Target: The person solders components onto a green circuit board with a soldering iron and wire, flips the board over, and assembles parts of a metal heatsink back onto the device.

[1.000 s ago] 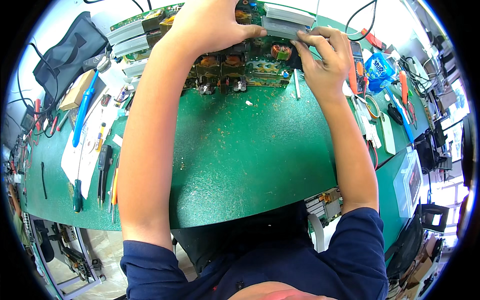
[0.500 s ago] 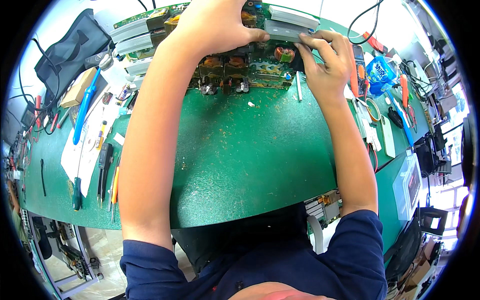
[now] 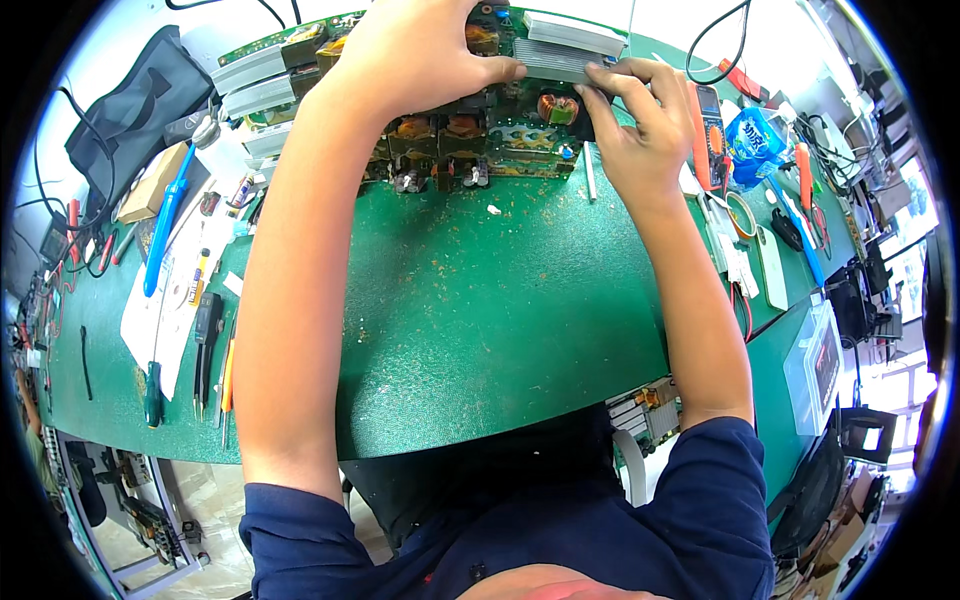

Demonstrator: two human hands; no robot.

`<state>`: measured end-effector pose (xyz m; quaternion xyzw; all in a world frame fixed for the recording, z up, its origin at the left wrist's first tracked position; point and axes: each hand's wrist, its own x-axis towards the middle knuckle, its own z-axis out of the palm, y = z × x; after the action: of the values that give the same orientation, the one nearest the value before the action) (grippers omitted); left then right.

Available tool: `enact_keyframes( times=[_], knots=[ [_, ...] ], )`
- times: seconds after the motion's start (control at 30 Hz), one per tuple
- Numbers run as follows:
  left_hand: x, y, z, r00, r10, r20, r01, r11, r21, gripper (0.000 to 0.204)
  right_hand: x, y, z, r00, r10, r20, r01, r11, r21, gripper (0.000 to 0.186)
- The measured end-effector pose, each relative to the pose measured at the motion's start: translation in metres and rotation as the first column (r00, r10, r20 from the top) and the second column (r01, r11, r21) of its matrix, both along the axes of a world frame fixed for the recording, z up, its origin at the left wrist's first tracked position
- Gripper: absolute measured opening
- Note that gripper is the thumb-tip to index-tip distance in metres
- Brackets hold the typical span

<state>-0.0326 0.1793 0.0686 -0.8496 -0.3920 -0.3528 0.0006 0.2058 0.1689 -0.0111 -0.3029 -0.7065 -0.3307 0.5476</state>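
A large green circuit board (image 3: 508, 140) crowded with parts stands at the far edge of the table. On its right half sits a finned silver heat sink (image 3: 552, 62). My left hand (image 3: 420, 60) reaches over the board, its thumb pointing at the heat sink's left end; its other fingers are out of view or hidden. My right hand (image 3: 648, 115) is at the heat sink's right end, with thumb and forefinger bent in a pinch on its edge. Just below that end is a copper-wound coil (image 3: 558, 108).
A thin white rod (image 3: 589, 172) lies below the board. To the left are a green-handled screwdriver (image 3: 153, 395), black tweezers (image 3: 207, 330) and a blue tool (image 3: 168, 225) near white paper. On the right lie a multimeter (image 3: 711, 135), a blue packet (image 3: 755, 145) and a tape roll (image 3: 740, 214).
The whole view has shifted slightly, so the board and table things appear a little further left. Both hands keep nearly the same places at the heat sink.
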Motion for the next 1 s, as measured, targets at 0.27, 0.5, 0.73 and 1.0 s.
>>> enact_keyframes(
  times=[0.27,0.5,0.73,1.0],
  knots=[
    [0.0001,-0.0081,0.0051,1.000,0.008,0.010,-0.008,1.000,-0.019,0.047,0.0009,-0.0017,0.0009,0.998,-0.056,0.003,0.056,0.998,0.014,0.028],
    [0.0006,-0.0059,0.0050,1.000,0.002,0.013,-0.002,1.000,-0.010,0.047,0.0010,-0.0005,0.0014,0.999,-0.047,0.002,0.047,0.999,0.026,0.029],
    [-0.0010,-0.0039,0.0019,1.000,-0.012,0.014,0.012,1.000,0.007,0.046,0.0037,-0.0017,0.0035,1.000,-0.006,0.029,0.005,1.000,0.026,0.027],
    [-0.0004,-0.0015,0.0014,1.000,-0.023,0.007,0.023,1.000,0.004,0.047,0.0089,0.0030,-0.0039,0.996,0.015,-0.092,-0.018,0.999,-0.027,0.044]
  ],
)
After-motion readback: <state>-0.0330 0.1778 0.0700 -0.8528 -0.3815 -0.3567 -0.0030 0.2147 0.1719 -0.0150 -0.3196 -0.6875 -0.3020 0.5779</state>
